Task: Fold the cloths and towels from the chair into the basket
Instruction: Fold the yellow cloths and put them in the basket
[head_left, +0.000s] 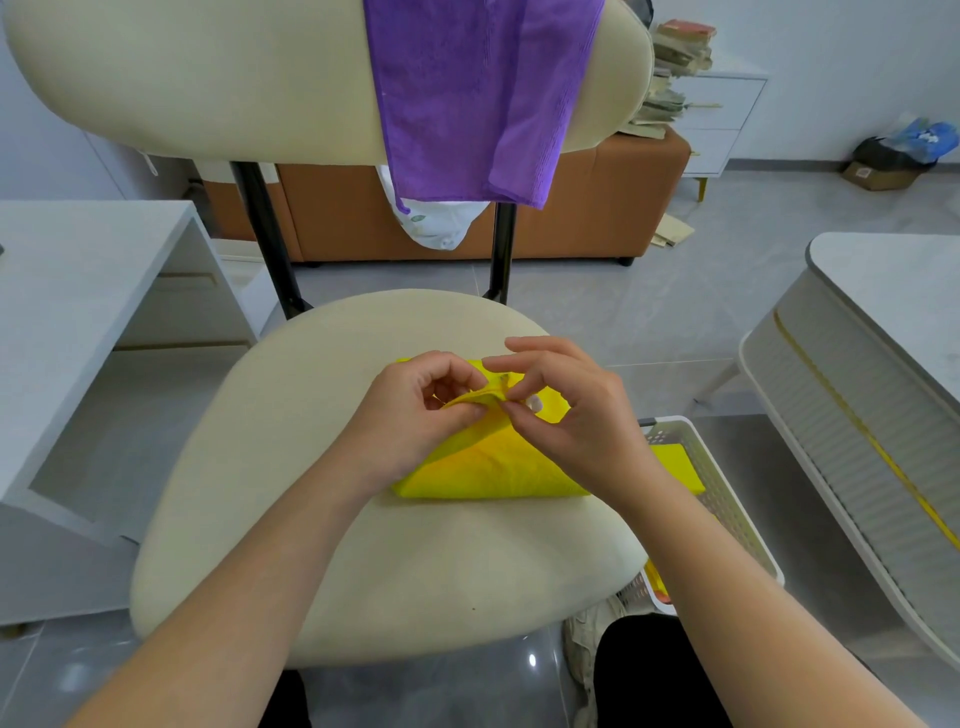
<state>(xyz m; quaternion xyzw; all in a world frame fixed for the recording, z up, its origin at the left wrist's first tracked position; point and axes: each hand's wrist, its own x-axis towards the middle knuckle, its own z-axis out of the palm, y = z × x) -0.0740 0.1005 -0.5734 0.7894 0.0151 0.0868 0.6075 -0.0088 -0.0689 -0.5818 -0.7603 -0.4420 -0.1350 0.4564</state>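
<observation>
A partly folded yellow cloth (493, 467) lies on the cream chair seat (363, 545). My left hand (415, 415) and my right hand (566, 410) both pinch a raised edge of the cloth at its far side, fingertips almost meeting. A purple towel (467, 93) hangs over the chair's backrest, and a white patterned cloth (441, 223) hangs behind it. The white perforated basket (727, 499) stands on the floor to the right of the seat, with a folded yellow cloth (680, 462) inside.
A white desk (78, 291) stands on the left, and a white ribbed table (883, 364) on the right. An orange bench (597, 208) lies behind the chair. A white drawer unit (722, 114) with stacked papers stands at the back right.
</observation>
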